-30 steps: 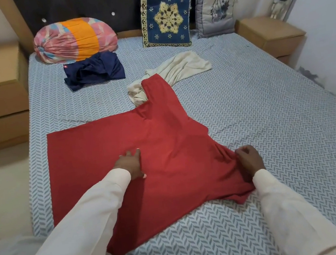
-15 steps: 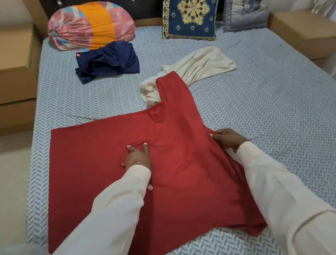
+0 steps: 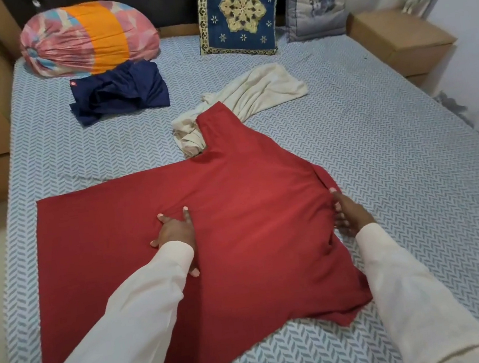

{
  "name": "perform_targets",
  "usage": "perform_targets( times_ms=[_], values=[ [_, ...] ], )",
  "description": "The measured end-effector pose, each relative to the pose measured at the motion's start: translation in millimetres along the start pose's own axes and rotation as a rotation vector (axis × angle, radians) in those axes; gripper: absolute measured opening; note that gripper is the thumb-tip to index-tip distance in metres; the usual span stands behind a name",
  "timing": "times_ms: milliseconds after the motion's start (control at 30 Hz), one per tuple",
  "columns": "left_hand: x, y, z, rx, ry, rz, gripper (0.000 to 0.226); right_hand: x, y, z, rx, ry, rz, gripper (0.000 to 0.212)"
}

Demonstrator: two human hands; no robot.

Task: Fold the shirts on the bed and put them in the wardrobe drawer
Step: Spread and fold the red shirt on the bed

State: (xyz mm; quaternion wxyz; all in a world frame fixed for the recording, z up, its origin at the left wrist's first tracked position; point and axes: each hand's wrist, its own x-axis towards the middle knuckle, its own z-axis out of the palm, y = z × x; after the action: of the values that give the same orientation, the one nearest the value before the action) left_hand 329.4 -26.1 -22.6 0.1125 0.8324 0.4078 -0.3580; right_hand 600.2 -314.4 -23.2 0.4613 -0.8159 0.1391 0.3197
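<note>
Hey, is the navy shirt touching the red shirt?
No, the navy shirt lies apart from the red shirt, up by the bolster, with sheet showing between them.

My feed shows soft, even indoor light, moderately bright, seemingly from overhead. The red shirt [image 3: 250, 210] reads a touch lighter across its middle and darker toward its near hem. Shadows are faint and diffuse: I see a soft one under the left sleeve [image 3: 123, 328] and a thin one beside the right hand [image 3: 351, 213]. The dark headboard [image 3: 176, 3] loses detail. The wide lens bows the edges of the bed [image 3: 379, 165] and tilts the nightstand [image 3: 394, 35] at the right. Fine texture looks smeared overall, and the lower left corner blurs into a pale patch.
</note>
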Motion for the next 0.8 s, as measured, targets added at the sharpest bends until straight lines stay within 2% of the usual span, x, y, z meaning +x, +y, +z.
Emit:
perform_targets(
  times_ms=[100,167,233,300,433,500,567,600,633,700,733,800],
  values=[
    [-6.8,-4.7,5.2,0.03,0.057,0.034,0.161,-25.6,14.9,2.4,-0.157,-0.124,0.058,0.042],
    [-13.2,-8.5,9.5,0.049,0.101,0.063,0.156,-38.3,24.3,-0.2,-0.371,-0.169,0.039,0.028],
    [-21.2,-14.1,15.6,0.078,0.151,0.112,0.146,-42.8,31.2,-7.7,-0.452,-0.191,-0.007,0.02],
    [-30.7,-20.0,25.0,0.073,0.206,0.153,0.133,-51.9,38.1,-17.5,-0.345,-0.255,-0.008,0.021],
    [-52.0,-30.4,52.4,0.01,0.35,0.323,0.096,-76.4,57.4,-30.4,-0.11,-0.553,-0.012,0.03],
    [-65.6,-32.8,70.8,-0.01,0.45,0.476,0.078,-81.2,65.6,-39.0,0.055,-0.483,-0.116,0.036],
    [-80.7,-33.5,90.4,-0.017,0.521,0.615,0.066,-85.0,74.2,-50.5,0.286,-0.296,-0.204,0.021],
    [-87.9,-34.1,99.3,-0.021,0.518,0.661,0.061,-88.1,78.5,-55.9,0.35,-0.21,-0.213,0.015],
    [-94.7,-34.9,108.3,-0.031,0.494,0.694,0.058,-90.2,84.3,-59.3,0.37,-0.145,-0.201,0.02],
    [-109.3,-39.9,123.4,-0.047,0.443,0.733,0.05,-97.6,99.4,-62.1,0.201,-0.094,-0.136,0.018],
    [-115.3,-43.7,129.0,-0.048,0.421,0.744,0.044,-104.8,105.2,-61.1,0.042,-0.111,-0.116,0.016],
    [-126.2,-53.6,136.8,-0.022,0.384,0.753,0.034,-115.6,112.3,-59.8,-0.294,-0.213,-0.125,0.029]
  ],
)
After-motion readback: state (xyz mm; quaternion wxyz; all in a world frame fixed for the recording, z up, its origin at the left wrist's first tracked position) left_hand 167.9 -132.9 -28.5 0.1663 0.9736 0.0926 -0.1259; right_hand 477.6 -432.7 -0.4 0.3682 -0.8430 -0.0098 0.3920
